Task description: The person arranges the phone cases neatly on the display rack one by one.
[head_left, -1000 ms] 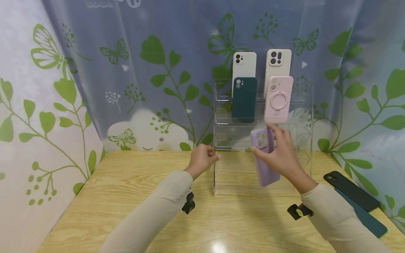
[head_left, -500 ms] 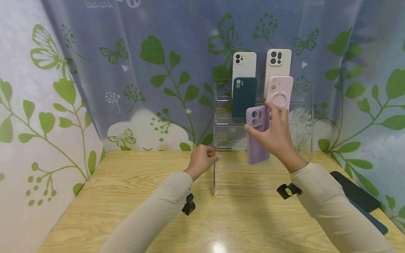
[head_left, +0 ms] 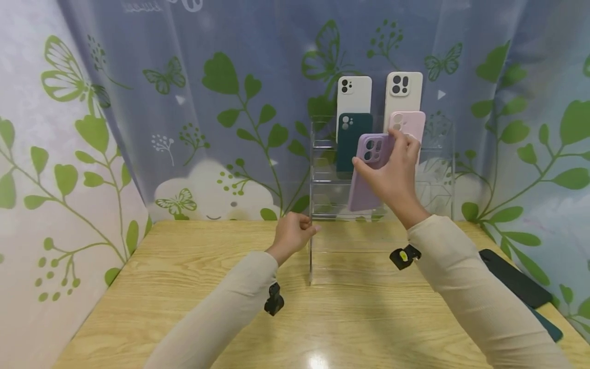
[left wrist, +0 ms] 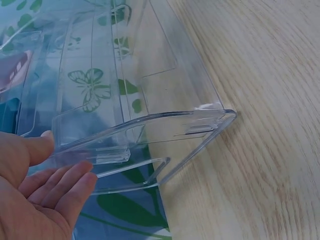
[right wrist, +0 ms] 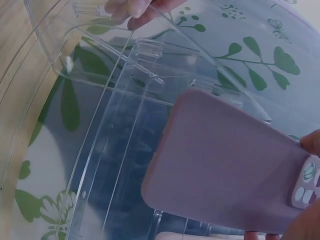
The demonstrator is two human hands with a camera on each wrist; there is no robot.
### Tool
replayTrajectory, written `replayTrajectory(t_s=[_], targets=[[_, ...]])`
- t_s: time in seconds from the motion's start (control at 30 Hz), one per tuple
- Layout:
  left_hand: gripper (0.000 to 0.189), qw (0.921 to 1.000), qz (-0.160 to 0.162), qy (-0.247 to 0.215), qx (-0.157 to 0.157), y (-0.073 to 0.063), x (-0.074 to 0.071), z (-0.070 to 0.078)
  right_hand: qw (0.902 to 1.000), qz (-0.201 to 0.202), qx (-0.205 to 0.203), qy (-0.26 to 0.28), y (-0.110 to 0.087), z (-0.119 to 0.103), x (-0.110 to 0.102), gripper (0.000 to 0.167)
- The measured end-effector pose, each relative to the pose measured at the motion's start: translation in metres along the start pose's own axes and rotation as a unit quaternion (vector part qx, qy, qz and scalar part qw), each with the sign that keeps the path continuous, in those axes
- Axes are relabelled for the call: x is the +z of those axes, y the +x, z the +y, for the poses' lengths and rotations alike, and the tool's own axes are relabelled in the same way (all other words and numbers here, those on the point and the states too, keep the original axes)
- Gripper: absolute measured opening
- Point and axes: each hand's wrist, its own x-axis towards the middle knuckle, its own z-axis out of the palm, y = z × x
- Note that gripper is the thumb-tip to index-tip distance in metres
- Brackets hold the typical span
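A lilac phone case point(head_left: 367, 189) is tilted in my right hand point(head_left: 397, 177), thumb on one long edge and fingers on the other, near its camera cutouts. It hangs in front of the clear acrylic display rack point(head_left: 311, 256), partly covering a dark green phone case point(head_left: 352, 148); the hand partly covers a pink phone case point(head_left: 412, 122). In the right wrist view, the flat back of the lilac phone case point(right wrist: 225, 160) slants across the rack. My left hand point(head_left: 291, 234) holds the rack's left side edge between thumb and fingers; in the left wrist view, the fingers point(left wrist: 65, 192) look nearly straight.
Two pale cases, a white phone case point(head_left: 361, 94) and a cream phone case point(head_left: 405, 102), stand on the rack's top tier. At the table's right side lie a black phone case point(head_left: 516, 277) and a dark green phone case point(head_left: 548, 326). A printed curtain point(head_left: 258, 31) hangs behind.
My right hand has raised the lilac phone case up and slightly left, from low before the rack to in front of the dark green and pink cases. The left hand has stayed at the rack's edge.
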Motion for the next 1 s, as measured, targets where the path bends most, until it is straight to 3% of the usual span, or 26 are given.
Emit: replayTrajectory(t_s=[0.33, 0.63, 1.0], targets=[[0.034, 0.9999, -0.001, -0.004, -0.009, 0.001, -0.002, 0.0, 0.998, 0.061, -0.005, -0.018, 0.012, 0.011, 0.031, 0.086], [0.036, 0.9997, -0.005, -0.003, -0.024, 0.003, -0.002, 0.002, 0.9981, 0.045, 0.01, -0.041, 0.011, 0.021, 0.051, 0.084], [0.029, 0.9985, -0.022, 0.043, -0.027, 0.01, -0.006, 0.008, 0.9968, 0.033, -0.003, -0.073, 0.01, 0.022, 0.063, 0.082]])
